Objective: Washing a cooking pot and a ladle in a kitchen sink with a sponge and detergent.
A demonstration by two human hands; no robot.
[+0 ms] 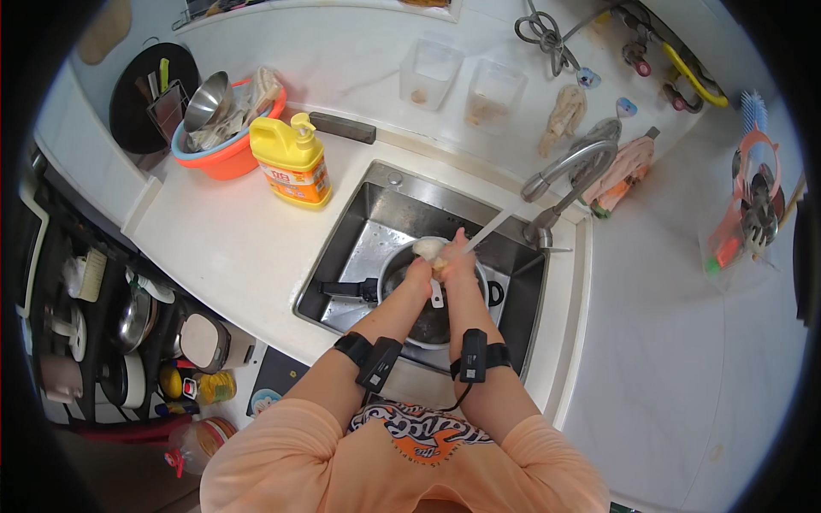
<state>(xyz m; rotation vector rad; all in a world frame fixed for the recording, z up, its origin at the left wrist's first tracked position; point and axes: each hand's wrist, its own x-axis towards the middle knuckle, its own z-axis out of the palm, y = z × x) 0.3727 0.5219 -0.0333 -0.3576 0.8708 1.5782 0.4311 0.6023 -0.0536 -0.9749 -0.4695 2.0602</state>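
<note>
Both my hands are over a metal pot [428,326] with black handles, which stands in a stainless steel sink [365,253]. My left hand [420,274] and my right hand [458,261] are close together around a pale, whitish item [428,248], perhaps a sponge or cloth. A small light-coloured handle or strip with a hole [437,295] hangs below them; what it belongs to is hidden. Water runs from the curved faucet [571,170] onto my right hand. The fingers are partly hidden, so each hand's exact grip is hard to make out.
Left of the sink, a yellow pump bottle [292,167] stands on the counter beside nested basins [224,160] with a metal bowl [208,102]. Clear wall bins [431,74], hanging gloves [619,167] and a utensil holder [737,247] are around it. A rack with pans is at the lower left.
</note>
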